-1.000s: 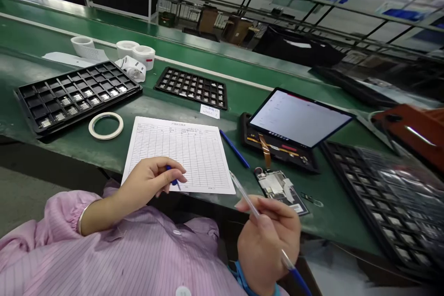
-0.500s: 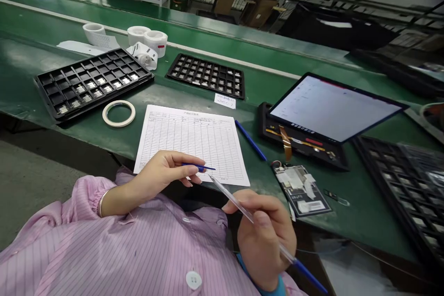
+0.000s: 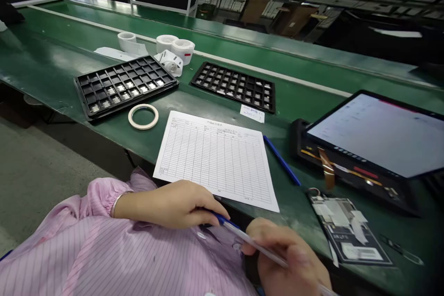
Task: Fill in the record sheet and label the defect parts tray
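Our left hand (image 3: 180, 204) pinches a blue cap (image 3: 222, 218) at the tip of the clear pen (image 3: 257, 244), which our right hand (image 3: 291, 256) grips by its barrel; we hold both close to us, near the printed form (image 3: 218, 162), beside which a blue pen (image 3: 281, 161) lies on the green table (image 3: 289, 208)

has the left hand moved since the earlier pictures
Yes, the left hand moved back, from over the sheet to its near edge.
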`<state>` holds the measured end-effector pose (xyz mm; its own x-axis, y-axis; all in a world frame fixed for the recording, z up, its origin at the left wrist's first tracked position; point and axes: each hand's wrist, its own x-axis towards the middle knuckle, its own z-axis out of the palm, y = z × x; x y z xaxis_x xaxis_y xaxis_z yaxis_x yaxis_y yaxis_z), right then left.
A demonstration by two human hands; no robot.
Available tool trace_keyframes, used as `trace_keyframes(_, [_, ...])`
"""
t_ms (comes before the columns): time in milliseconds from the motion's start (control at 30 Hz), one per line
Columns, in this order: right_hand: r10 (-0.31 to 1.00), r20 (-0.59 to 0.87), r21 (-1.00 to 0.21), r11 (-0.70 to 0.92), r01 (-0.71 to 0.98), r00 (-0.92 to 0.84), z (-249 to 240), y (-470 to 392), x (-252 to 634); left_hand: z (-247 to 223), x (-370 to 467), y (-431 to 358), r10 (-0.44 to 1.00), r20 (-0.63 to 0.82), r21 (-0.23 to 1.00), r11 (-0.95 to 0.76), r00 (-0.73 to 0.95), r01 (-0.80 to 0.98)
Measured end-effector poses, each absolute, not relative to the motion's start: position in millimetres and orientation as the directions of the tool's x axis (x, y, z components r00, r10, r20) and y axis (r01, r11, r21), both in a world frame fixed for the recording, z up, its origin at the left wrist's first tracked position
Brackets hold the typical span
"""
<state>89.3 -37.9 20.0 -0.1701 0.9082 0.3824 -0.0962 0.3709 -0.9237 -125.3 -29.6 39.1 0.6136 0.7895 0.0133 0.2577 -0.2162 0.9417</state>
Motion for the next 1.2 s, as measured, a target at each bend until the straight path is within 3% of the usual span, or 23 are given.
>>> trace_keyframes(100, [0.918,0.393,-0.918,0.395,-0.033,0.043,17.1,-33.8,90.8,40.0,-143.8,-33.1,0.881,-0.011,0.902,-0.195,0.473,0.386])
trace_keyframes(167, [0.923,0.369,-0.924,0.350,0.156,0.110,10.9,-29.7,92.4,37.4,-160.3,-34.5,0.964,-0.016,0.903,-0.099,0.264,0.417])
trace_keyframes(267, [0.934,0.352,-0.798,0.332,0.503,-0.058,-5.7,-20.3,94.2,32.0,-184.4,-31.8,0.998,0.039,0.902,-0.014,-0.048,0.431])
trace_keyframes(367, [0.875,0.438,-0.624,0.461,0.631,-0.206,-26.8,-8.2,93.4,30.5,-199.8,-21.8,0.979,0.080,0.850,0.032,-0.189,0.526])
trace_keyframes(467, [0.819,0.506,-0.503,0.535,0.679,-0.270,-43.8,3.4,93.0,31.4,-203.9,-7.0,0.977,0.110,0.767,0.034,-0.183,0.641])
trace_keyframes(600, [0.815,0.450,-0.361,0.541,0.760,-0.366,-50.4,13.2,98.5,22.3,-199.9,13.9,0.973,0.202,0.585,-0.028,-0.112,0.811])
trace_keyframes(733, [0.810,0.354,-0.307,0.574,0.760,-0.468,-44.4,16.3,107.3,2.6,-195.8,30.2,0.984,0.179,0.298,-0.035,-0.020,0.954])
trace_keyframes(833, [0.804,0.310,-0.304,0.590,0.748,-0.507,-40.7,18.7,112.4,-8.0,-194.3,37.2,0.991,0.116,0.178,-0.086,0.066,0.980])
trace_keyframes(1200, [0.760,0.230,-0.355,0.647,0.675,-0.608,-30.4,56.9,130.2,-17.6,-194.8,15.1,0.981,0.194,0.210,-0.053,0.012,0.976])
